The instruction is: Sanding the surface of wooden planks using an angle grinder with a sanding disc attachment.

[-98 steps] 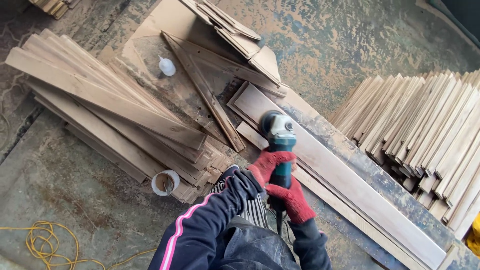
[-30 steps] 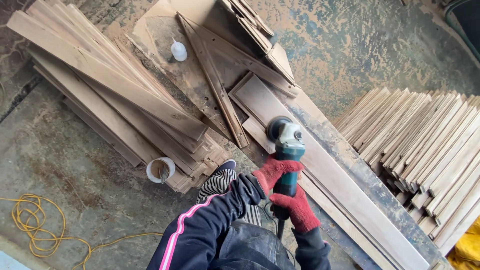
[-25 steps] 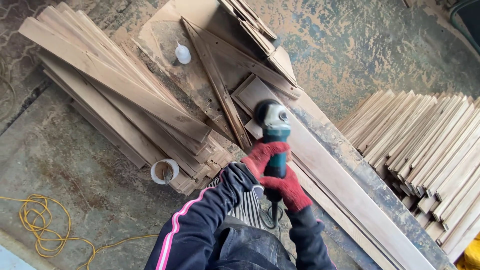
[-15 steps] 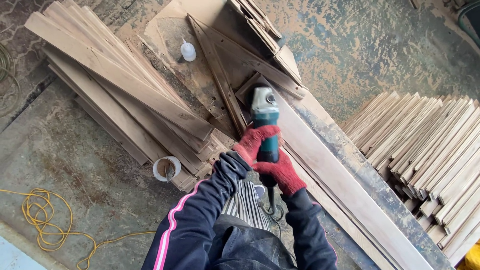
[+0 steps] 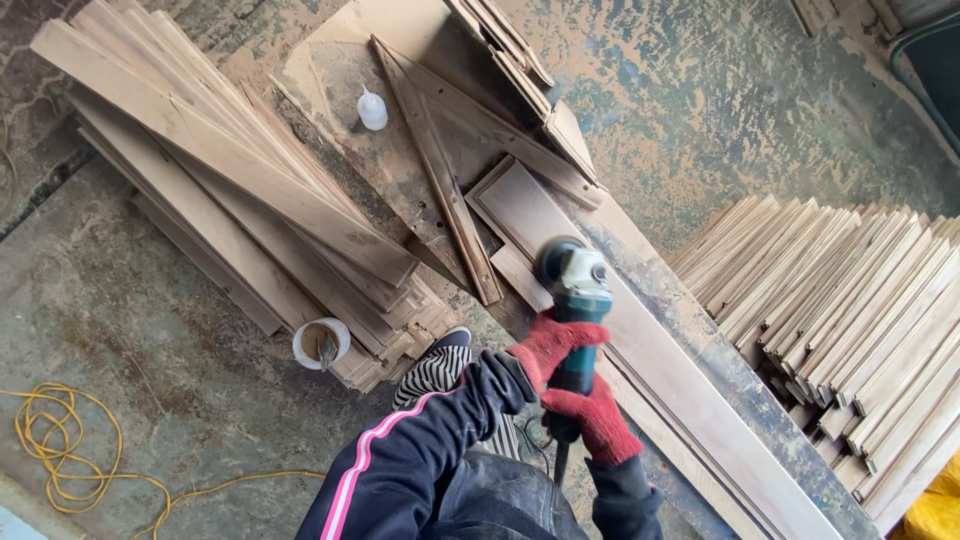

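Both hands in red knit gloves are wrapped around the body of a teal angle grinder [image 5: 574,310]. Left hand [image 5: 548,345] clamps the barrel nearer the head; right hand [image 5: 600,420] clamps the rear end, just above where the cord exits. Fingers closed fully around the tool on both.

Grinder's disc end sits just ahead of the left hand, down on a long pale board [image 5: 690,395] that runs diagonally from ahead of the hands to well past the right hand. Board lies on a dusty, stained surface [image 5: 740,360].

Handling judgement: the grinder looks dense and rigid, likely nose-heavy and prone to kick or skate sideways. A two-point grip on the barrel, as now, suits it; keep clear of the disc. The board looks stiff and light enough to shift if pushed.

Nearby:
- stack of long planks [image 5: 220,190] well to the left of the hands
- white pot with a brush [image 5: 321,343] near the left forearm
- small white squeeze bottle [image 5: 372,108] far ahead
- thin slats [image 5: 860,300] fanned out to the right
- yellow cord [image 5: 70,450] coiled on the floor, far left
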